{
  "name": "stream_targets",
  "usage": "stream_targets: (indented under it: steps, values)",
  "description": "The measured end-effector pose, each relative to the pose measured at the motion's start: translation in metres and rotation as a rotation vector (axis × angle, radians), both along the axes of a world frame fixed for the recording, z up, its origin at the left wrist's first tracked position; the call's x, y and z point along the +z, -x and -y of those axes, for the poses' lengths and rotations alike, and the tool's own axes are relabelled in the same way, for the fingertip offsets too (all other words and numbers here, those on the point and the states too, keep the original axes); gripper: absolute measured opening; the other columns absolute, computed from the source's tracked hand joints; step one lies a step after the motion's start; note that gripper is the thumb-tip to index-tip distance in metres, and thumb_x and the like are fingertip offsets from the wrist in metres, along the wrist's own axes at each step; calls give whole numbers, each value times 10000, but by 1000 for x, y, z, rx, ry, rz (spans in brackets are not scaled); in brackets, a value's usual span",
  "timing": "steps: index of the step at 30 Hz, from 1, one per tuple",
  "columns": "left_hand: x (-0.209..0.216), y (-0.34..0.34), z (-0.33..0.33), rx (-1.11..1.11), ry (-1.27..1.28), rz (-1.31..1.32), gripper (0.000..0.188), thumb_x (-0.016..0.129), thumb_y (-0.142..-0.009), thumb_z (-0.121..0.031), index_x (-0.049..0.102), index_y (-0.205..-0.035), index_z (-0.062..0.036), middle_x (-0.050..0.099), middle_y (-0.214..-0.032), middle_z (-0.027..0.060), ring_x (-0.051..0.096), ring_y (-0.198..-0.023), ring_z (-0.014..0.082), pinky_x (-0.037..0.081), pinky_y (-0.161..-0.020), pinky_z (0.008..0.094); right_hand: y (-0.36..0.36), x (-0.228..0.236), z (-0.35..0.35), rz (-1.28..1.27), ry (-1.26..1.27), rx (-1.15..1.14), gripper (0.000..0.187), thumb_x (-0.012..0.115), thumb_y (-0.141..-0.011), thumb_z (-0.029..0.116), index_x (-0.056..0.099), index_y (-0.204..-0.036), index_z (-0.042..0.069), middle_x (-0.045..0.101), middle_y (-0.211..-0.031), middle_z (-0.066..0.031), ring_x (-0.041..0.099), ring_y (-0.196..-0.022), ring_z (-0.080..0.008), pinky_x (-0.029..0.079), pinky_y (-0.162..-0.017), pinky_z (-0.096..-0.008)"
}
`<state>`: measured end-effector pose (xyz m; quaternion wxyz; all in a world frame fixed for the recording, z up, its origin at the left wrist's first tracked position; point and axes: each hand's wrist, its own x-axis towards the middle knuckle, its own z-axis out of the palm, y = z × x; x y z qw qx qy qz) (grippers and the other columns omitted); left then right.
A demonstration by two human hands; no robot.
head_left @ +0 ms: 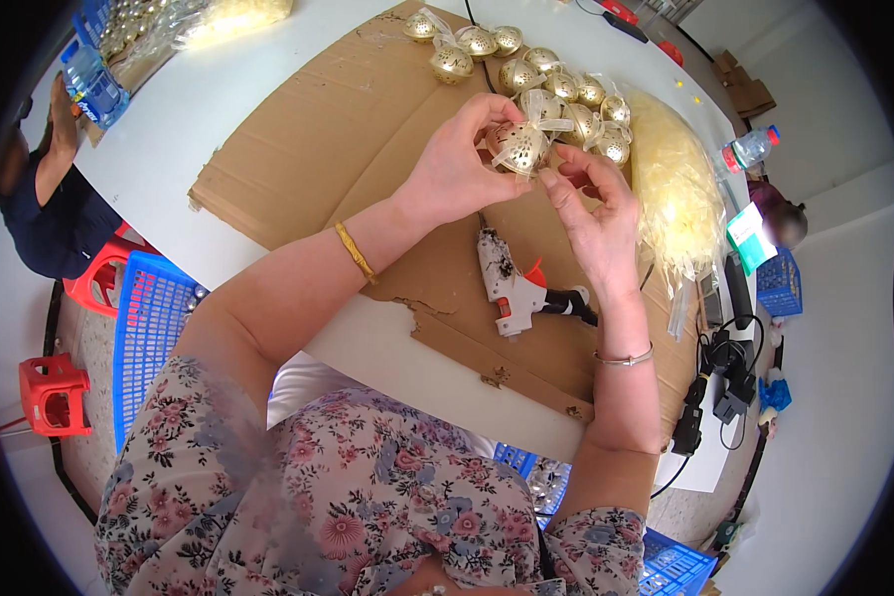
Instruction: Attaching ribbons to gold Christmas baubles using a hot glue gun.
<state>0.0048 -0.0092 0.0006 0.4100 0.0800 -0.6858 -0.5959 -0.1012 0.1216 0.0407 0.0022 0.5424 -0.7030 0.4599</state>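
My left hand [464, 159] is closed around a gold bell-like ball ornament [522, 149] pierced with small holes. A sheer whitish ribbon bow [540, 117] sits on top of it. At the ball's right edge my right hand [596, 204] has its thumb and forefinger brought together in a pinch; what lies between the fingertips is too small to tell. Below both hands a white glue gun [509, 283] with an orange-red trigger rests on the cardboard sheet [308, 149], its nozzle end stained dark. Just beyond my hands lie several similar gold balls [519, 75] with ribbons.
A clear bag of pale yellow ribbon or strips [675, 189] lies to the right. Black power adapters and cables [730, 372] crowd the table's right edge. Bottles stand at far left [94, 84] and right [750, 149]. Another person [50, 199] sits at left, near a blue crate [149, 328].
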Motion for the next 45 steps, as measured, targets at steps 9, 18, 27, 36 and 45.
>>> stream_targets:
  steps: [9, 18, 27, 36, 45]
  values:
    - [13, -5, -13, 188, 542, -63, 449, 705, -580, -17, 494, -973, -72, 503, -1141, 113, 556, -899, 236, 484, -712, 303, -5, 5, -1, 300, -169, 104, 450, 706, -740, 173, 520, -1097, -28, 586, -928, -74, 538, -820, -109, 459, -738, -249]
    - [25, -5, -18, 202, 699, -158, 659, 711, -591, 3, 448, -1186, -105, 415, -1270, 135, 476, -1089, 313, 497, -783, 348, -7, 21, -6, 320, -57, 100, 558, 713, -661, 31, 470, -1158, -42, 573, -1023, -71, 538, -977, -142, 423, -894, -299]
    - [-9, 5, 11, 149, 102, 31, 794, 723, -664, -81, 301, -1337, -82, 377, -1304, 155, 539, -1006, 241, 514, -749, 314, 12, 92, -74, 2, 3, -60, 579, 671, -646, -33, 480, -1191, 6, 527, -1157, -62, 512, -1041, -134, 383, -927, -269]
    - [-39, 17, 41, 94, -512, 58, 515, 629, -769, -20, 389, -1217, 68, 487, -1047, 148, 577, -835, 203, 526, -701, 271, 30, 79, -263, 74, 617, -527, 473, 579, -793, 227, 455, -1171, -30, 563, -1070, -158, 569, -983, -276, 447, -818, -362]
    - [-43, 15, 58, 81, -449, 73, 432, 596, -788, 16, 409, -1165, 110, 524, -985, 153, 574, -877, 230, 522, -800, 323, -19, -122, -395, 581, 1445, -1331, 311, 580, -789, 318, 491, -987, 95, 512, -955, -42, 522, -733, -198, 402, -575, -274]
